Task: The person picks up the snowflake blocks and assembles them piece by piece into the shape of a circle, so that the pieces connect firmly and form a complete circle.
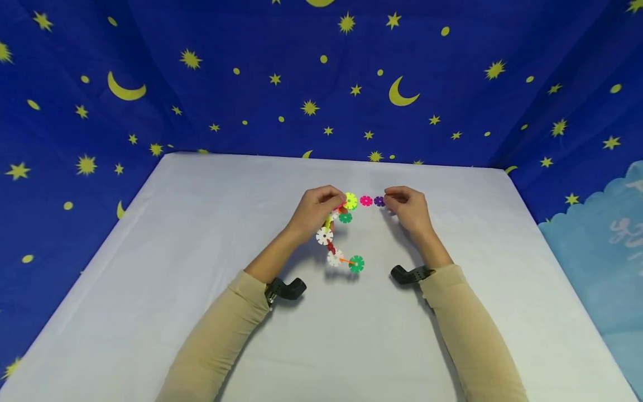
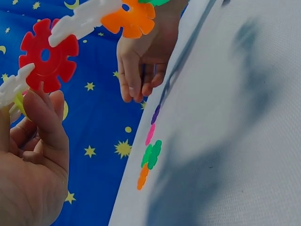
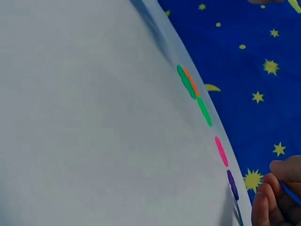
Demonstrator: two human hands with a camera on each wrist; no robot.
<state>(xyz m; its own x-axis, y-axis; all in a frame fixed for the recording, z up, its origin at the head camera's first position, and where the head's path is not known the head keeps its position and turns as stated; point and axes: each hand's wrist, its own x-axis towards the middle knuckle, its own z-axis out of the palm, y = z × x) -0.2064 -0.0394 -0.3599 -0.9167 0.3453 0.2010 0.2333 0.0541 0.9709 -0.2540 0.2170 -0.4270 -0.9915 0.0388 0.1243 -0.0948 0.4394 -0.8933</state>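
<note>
My left hand (image 1: 317, 209) grips a chain of slotted plastic snowflake discs near its upper end. A yellow disc (image 1: 350, 201) shows at its fingertips. Below the hand the chain hangs through a white disc (image 1: 324, 235), a red disc (image 2: 47, 56) and an orange disc (image 2: 130, 18), down to a green disc (image 1: 356, 264). My right hand (image 1: 409, 209) is bent over the table's far part. Between its thumb and finger it pinches a blue disc (image 3: 290, 192), mostly hidden by the fingers. Beside that hand lies a purple disc (image 1: 379, 201).
Loose discs lie in a row on the white table (image 1: 321, 335): a pink disc (image 1: 366, 201), green ones (image 3: 187, 82) and an orange one (image 2: 143, 177). A blue curtain (image 1: 281, 84) with yellow stars and moons stands behind the table.
</note>
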